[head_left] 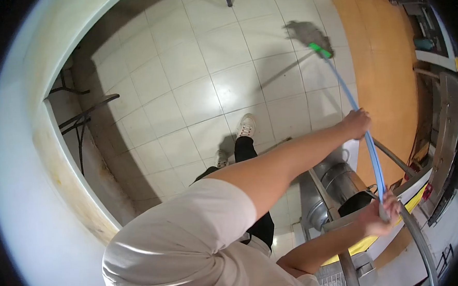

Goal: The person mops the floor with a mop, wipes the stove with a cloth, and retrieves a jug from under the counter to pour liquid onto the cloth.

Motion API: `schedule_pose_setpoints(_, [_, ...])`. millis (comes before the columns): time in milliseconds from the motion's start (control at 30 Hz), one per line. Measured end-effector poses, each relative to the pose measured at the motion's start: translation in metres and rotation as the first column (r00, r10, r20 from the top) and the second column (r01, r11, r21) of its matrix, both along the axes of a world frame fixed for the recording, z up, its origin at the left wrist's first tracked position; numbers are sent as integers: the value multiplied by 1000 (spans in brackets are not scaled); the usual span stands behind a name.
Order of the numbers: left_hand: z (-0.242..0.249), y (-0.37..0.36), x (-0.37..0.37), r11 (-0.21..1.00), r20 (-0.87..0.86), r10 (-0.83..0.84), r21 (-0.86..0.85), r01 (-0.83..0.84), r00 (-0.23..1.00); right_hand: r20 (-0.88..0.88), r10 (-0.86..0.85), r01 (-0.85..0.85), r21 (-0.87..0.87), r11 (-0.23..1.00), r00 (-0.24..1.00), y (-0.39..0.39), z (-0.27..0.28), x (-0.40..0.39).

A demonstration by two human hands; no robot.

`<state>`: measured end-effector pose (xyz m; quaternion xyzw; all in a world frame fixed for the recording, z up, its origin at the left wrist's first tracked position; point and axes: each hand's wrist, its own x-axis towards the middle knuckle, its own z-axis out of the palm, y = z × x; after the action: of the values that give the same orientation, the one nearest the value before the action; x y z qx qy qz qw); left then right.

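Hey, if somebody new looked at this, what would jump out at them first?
Probably the mop, its bright green clamp and grey head out on the pale tiled floor; the left hand and right hand grip its blue handle. Next, the broad orange surface beside the tiles, towards the picture's right edge.

likely a kitchen, working sort: large round stainless-steel pot (pixel 343 182) low among tubular metal rails (pixel 348 271); glossy cream square floor tiles (pixel 193 101); silver wire rack (pixel 333 282) near the rails.
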<state>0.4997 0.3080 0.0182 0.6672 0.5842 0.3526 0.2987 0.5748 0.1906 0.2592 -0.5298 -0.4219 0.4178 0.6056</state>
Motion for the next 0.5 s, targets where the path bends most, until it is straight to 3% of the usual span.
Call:
schedule_pose_setpoints(67, [-15,18,-4,992,-79,-118,-51,114,990,95,-40,36,38,999,995,-1,-46,-13])
schedule_pose_setpoints(167, [-33,8,-24,991,-55,-97,-101,92,994,297,194,-236,113,965,935,-22,-88,-8])
schedule_pose_setpoints(267, [-17,-27,-56,990,-135,-123,-83,112,983,395,261,-322,96,942,881,-47,-70,-30])
schedule_pose_setpoints(300, [-21,-40,-58,993,-104,-81,-97,71,991,227,368,-403,132,906,902,-53,-62,-30])
schedule_pose_setpoints(367, [-7,-79,-71,991,-42,50,-121,-55,998,231,507,-541,117,833,830,-68,-34,-32])
schedule_pose_setpoints(400, [9,-102,-84,983,-14,132,-124,-132,991,153,520,-538,115,835,840,-83,-10,-60])
schedule_pose_setpoints(433, [29,-130,-107,983,49,146,-120,-140,988,91,504,-512,122,850,859,-96,5,-67])
schedule_pose_setpoints(500, [68,-197,-155,976,140,186,-141,-166,973,27,628,-629,69,775,777,-125,40,-98])
